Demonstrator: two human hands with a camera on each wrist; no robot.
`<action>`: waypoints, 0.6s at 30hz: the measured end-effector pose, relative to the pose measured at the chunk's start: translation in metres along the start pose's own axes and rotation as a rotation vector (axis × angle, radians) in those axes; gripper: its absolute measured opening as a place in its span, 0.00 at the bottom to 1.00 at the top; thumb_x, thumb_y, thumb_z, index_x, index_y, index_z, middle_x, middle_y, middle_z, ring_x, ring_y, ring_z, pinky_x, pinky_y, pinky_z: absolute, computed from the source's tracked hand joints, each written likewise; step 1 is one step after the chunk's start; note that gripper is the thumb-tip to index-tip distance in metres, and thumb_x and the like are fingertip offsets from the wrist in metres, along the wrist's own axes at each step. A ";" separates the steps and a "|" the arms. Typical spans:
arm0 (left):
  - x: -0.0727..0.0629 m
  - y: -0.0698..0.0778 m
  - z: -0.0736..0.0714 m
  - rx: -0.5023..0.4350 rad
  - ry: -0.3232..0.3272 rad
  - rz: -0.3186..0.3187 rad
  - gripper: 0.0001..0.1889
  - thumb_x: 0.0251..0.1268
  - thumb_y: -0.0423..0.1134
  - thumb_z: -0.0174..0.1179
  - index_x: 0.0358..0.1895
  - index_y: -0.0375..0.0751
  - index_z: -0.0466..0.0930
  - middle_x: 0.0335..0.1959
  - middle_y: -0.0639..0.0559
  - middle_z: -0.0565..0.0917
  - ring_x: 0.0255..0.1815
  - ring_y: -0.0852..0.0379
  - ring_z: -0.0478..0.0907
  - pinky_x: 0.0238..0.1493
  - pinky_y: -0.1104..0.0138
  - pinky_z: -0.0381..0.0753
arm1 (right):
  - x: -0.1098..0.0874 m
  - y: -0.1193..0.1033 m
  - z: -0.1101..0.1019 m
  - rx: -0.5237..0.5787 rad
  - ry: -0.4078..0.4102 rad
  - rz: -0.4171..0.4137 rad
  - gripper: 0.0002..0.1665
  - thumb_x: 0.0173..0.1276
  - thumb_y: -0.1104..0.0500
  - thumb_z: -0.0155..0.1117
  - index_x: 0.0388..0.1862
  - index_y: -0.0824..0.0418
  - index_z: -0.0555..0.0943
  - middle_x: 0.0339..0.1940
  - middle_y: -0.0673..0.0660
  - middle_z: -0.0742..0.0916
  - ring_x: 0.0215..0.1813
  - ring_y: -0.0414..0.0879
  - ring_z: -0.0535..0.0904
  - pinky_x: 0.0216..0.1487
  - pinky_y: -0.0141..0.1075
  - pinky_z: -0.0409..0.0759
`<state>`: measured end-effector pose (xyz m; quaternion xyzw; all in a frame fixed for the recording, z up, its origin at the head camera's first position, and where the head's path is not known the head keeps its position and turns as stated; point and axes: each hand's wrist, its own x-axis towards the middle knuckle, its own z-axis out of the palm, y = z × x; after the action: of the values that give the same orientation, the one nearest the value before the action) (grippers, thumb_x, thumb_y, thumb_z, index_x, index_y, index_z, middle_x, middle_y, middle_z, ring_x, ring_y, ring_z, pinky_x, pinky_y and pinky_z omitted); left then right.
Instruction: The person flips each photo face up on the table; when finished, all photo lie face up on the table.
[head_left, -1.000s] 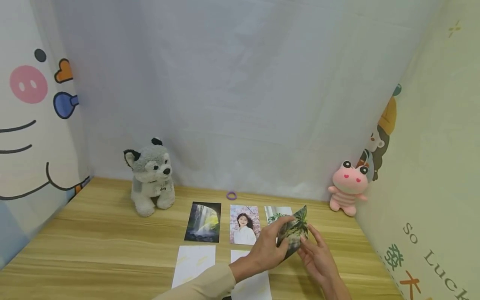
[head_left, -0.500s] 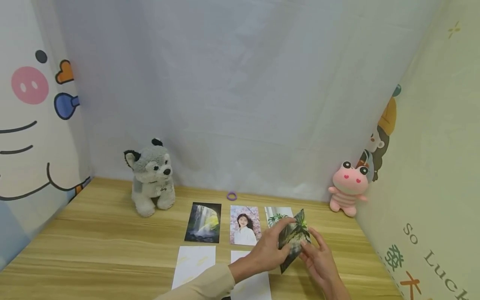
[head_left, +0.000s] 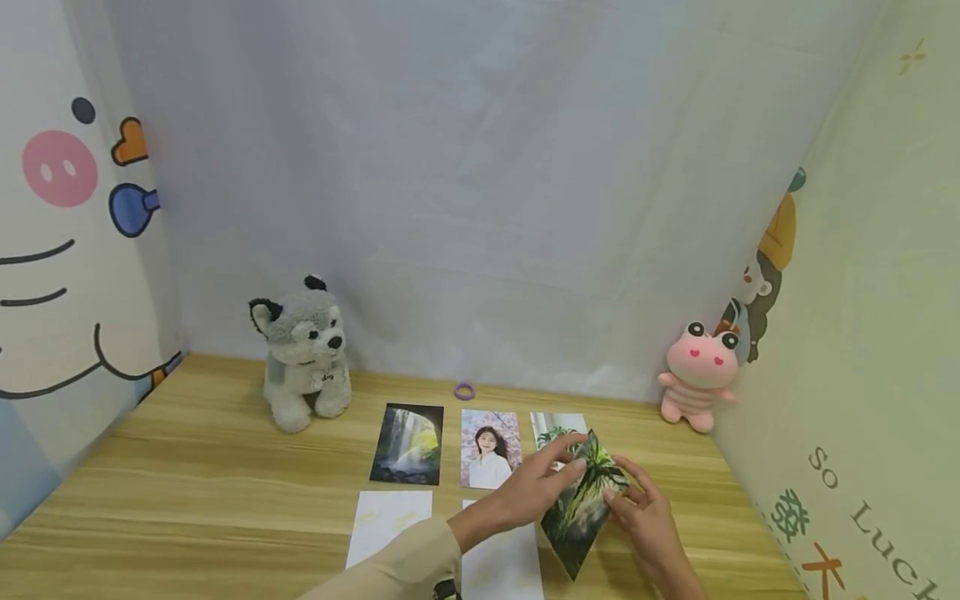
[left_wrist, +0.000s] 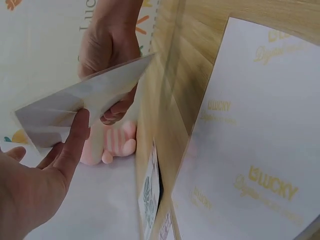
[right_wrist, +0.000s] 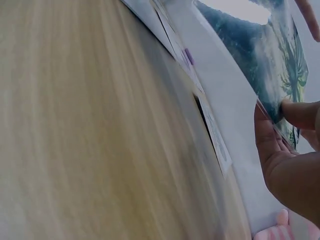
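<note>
Both hands hold a glossy photo print (head_left: 577, 533) of green foliage, raised and tilted above the table at right of centre. My left hand (head_left: 525, 492) pinches its upper left corner between thumb and fingers. At the opposite edge, my right hand (head_left: 647, 521) grips it, thumb (right_wrist: 300, 115) on the picture side and fingers behind. The plain pale back of the print (left_wrist: 60, 112) faces the left wrist camera. Behind my left hand lies a plant photo (head_left: 550, 425), partly covered. A portrait photo (head_left: 489, 450) and a waterfall photo (head_left: 407, 444) lie to its left.
Two white sheets with yellow lettering, a left sheet (head_left: 386, 525) and a right sheet (head_left: 504, 562), lie nearer me, under my left forearm. A purple ring (head_left: 464, 391) lies farther back. A plush dog (head_left: 303, 354) and a pink plush toy (head_left: 697, 379) stand at the sides.
The print's lower corner has swung down and toward me, so more of its picture faces the head camera. Both hands keep their hold, the left shifting slightly.
</note>
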<state>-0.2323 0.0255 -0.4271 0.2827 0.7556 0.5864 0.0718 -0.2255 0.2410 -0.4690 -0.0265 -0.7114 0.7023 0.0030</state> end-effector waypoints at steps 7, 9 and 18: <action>0.001 0.000 -0.005 -0.047 -0.036 -0.050 0.27 0.73 0.43 0.57 0.74 0.52 0.66 0.67 0.35 0.72 0.25 0.60 0.80 0.28 0.69 0.77 | -0.001 -0.008 -0.004 -0.110 -0.118 -0.091 0.30 0.68 0.68 0.63 0.68 0.54 0.73 0.34 0.50 0.82 0.32 0.38 0.82 0.35 0.35 0.84; 0.001 -0.001 -0.005 -0.052 -0.035 -0.048 0.28 0.71 0.39 0.59 0.73 0.51 0.67 0.67 0.34 0.71 0.17 0.63 0.70 0.22 0.71 0.71 | -0.002 -0.010 -0.004 -0.127 -0.148 -0.092 0.30 0.68 0.68 0.63 0.68 0.55 0.73 0.33 0.50 0.79 0.30 0.38 0.80 0.35 0.36 0.83; 0.001 -0.006 -0.005 0.042 0.002 -0.011 0.31 0.63 0.24 0.56 0.71 0.45 0.69 0.66 0.35 0.73 0.12 0.66 0.54 0.17 0.74 0.59 | -0.004 -0.016 -0.008 -0.227 -0.256 -0.078 0.30 0.69 0.64 0.64 0.69 0.53 0.73 0.49 0.52 0.80 0.35 0.39 0.82 0.38 0.38 0.84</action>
<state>-0.2374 0.0208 -0.4310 0.2796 0.7694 0.5702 0.0684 -0.2216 0.2484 -0.4529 0.0909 -0.7811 0.6145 -0.0634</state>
